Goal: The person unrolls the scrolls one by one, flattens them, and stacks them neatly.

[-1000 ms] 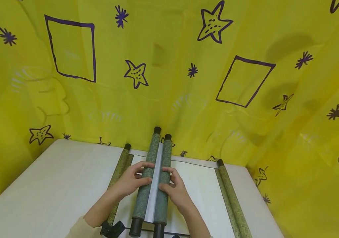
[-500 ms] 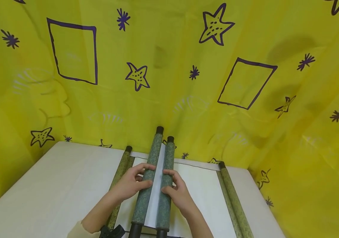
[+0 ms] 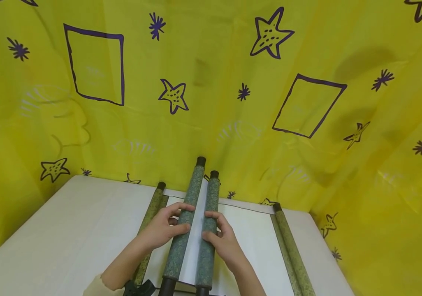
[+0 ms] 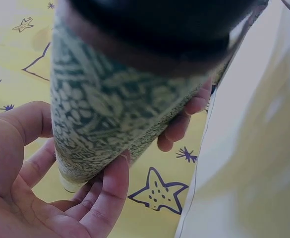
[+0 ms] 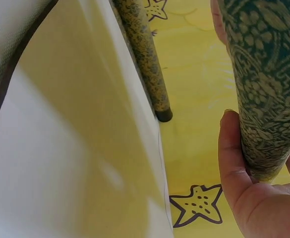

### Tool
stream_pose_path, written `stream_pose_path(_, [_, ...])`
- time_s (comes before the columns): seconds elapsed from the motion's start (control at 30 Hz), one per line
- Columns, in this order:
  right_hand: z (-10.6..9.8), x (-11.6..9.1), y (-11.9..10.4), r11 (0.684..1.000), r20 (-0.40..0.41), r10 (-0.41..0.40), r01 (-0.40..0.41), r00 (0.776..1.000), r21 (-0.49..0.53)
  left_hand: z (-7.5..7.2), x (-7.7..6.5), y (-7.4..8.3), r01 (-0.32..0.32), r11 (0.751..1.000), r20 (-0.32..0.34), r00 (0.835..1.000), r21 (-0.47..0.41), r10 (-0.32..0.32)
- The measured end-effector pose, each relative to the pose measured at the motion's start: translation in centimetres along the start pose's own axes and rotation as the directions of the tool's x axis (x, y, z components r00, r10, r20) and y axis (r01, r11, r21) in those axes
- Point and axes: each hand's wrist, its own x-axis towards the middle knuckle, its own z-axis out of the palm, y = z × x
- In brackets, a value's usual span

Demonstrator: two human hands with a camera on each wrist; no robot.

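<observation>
My left hand (image 3: 163, 226) grips the left roll (image 3: 177, 250) of a green patterned scroll, with the thumb and forefinger on top. Around the right roll (image 3: 207, 259) curl the fingers of my right hand (image 3: 227, 242). Between both rolls shows a narrow white strip (image 3: 191, 250) of the scroll. Black knobs cap the roll ends; the far ends point at the curtain. In the left wrist view, the floral roll (image 4: 105, 104) lies between thumb and fingers. The right wrist view has the other roll (image 5: 271, 89) in my right hand (image 5: 263, 208).
Beneath, a second scroll lies spread on the white table (image 3: 85, 230), its pale sheet (image 3: 248, 234) flanked by an olive left roll (image 3: 153, 213) and right roll (image 3: 294, 250). A yellow curtain (image 3: 211, 135) with stars hangs behind. A black device (image 3: 140, 288) sits at the left wrist.
The two green rolls have moved slightly apart, widening the white strip at the near end. My right hand has shifted a little to the right; both hands keep their grip. The head view shifted slightly.
</observation>
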Motion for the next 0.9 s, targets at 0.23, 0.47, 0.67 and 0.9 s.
stream_pose_path(0.23, [0.01,-0.07,-0.07,1.0,-0.001,0.008,-0.008,1.0,-0.004,-0.18,-0.31,0.1,0.014,1.0,0.0,1.0,-0.013,-0.014])
stream_pose_path(0.47, [-0.1,-0.24,-0.2,1.0,-0.005,0.002,-0.002,1.0,-0.008,-0.17,-0.43,0.34,-0.015,1.0,0.002,1.0,0.009,0.015])
stream_pose_path(0.67, [-0.25,-0.14,-0.24,1.0,-0.005,0.002,-0.002,1.0,-0.013,-0.28,-0.4,0.59,-0.038,0.999,-0.004,0.999,0.013,0.039])
stream_pose_path(0.9, [-0.39,-0.05,-0.43,1.0,-0.006,0.004,-0.004,1.0,-0.014,-0.31,-0.18,0.86,-0.048,0.999,-0.01,0.999,0.026,0.048])
